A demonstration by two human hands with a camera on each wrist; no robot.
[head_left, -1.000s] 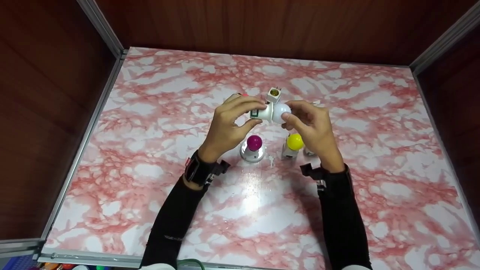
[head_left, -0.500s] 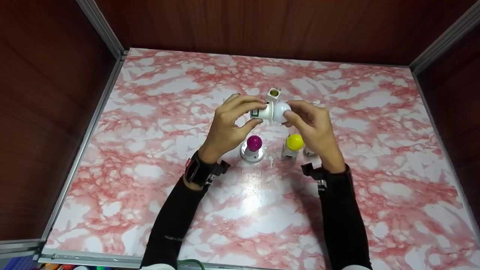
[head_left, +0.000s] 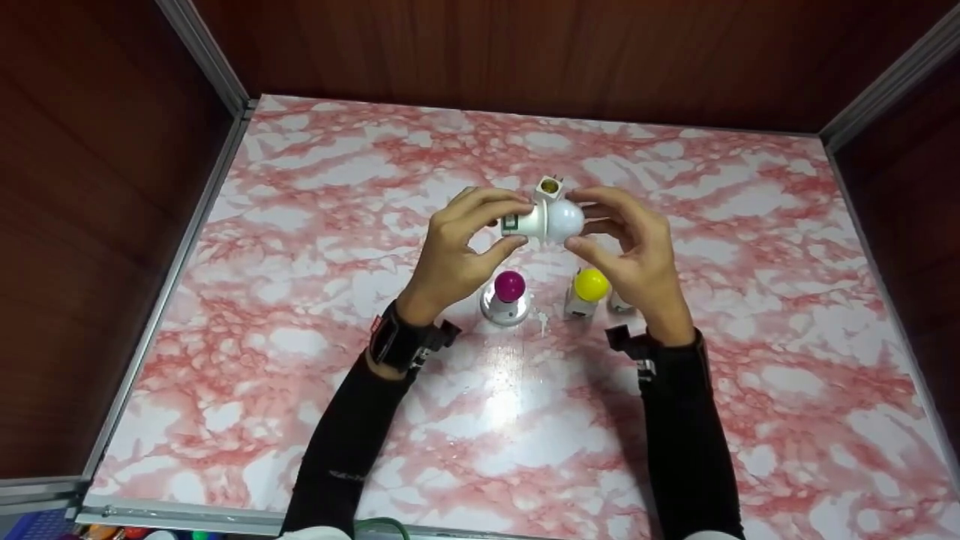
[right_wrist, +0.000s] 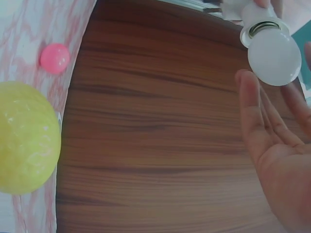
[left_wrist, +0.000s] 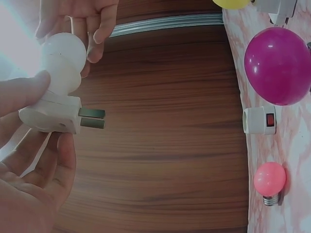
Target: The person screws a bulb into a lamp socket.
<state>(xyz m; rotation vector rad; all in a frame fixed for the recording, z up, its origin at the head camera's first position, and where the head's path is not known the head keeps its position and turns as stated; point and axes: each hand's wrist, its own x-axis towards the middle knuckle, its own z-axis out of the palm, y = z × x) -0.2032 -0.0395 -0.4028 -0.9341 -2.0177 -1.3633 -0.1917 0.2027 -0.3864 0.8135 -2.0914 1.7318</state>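
With thumb and fingertips, my left hand (head_left: 463,247) pinches a white plug-in lamp socket (head_left: 523,224) above the table. Two flat metal prongs (left_wrist: 92,118) stick out of it in the left wrist view. A round white light bulb (head_left: 566,220) sits in the socket's mouth, pointing right; the metal screw base (right_wrist: 265,28) shows at the rim in the right wrist view. Around the bulb, my right hand (head_left: 637,244) has its fingers spread and its thumb extended. In the right wrist view these fingers look apart from the glass, though some are hidden behind the bulb.
Below the hands stand a purple bulb (head_left: 510,286) on a round white base (head_left: 495,311) and a yellow bulb (head_left: 592,285) in a white holder (head_left: 579,307). Another white socket (head_left: 550,187) lies behind. A pink bulb (left_wrist: 270,179) lies near a red-switched socket (left_wrist: 253,120).
My right fingers and thumb have opened away from the white bulb, which they held before. The left hand and the socket have stayed almost in place.
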